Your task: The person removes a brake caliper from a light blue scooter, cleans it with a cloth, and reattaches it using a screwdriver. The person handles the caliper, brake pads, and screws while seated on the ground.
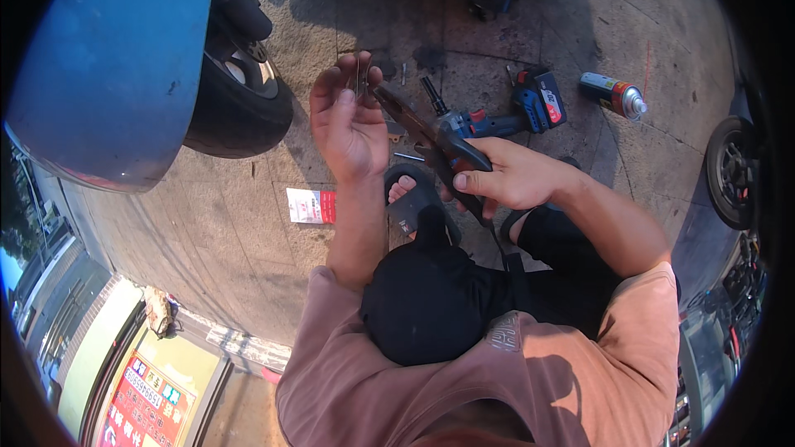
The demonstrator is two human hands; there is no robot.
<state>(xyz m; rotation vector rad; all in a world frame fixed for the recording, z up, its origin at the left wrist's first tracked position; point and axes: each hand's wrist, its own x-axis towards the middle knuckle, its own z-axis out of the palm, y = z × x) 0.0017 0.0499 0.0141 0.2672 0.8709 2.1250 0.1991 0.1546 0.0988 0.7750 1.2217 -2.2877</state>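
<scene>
Left hand (351, 122) pinches a thin metallic piece (361, 79), right hand (520, 174) grips a dark tool (447, 146) (long, tapering)

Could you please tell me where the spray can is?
In the head view, the spray can lies at the upper right, just right of the cordless tool.

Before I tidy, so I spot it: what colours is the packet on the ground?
The packet is white and red, seen best in the head view.

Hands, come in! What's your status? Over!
Left hand: pinching small thin piece. Right hand: gripping black-handled pliers. Cordless impact wrench, spray can lying on ground beyond.
</scene>
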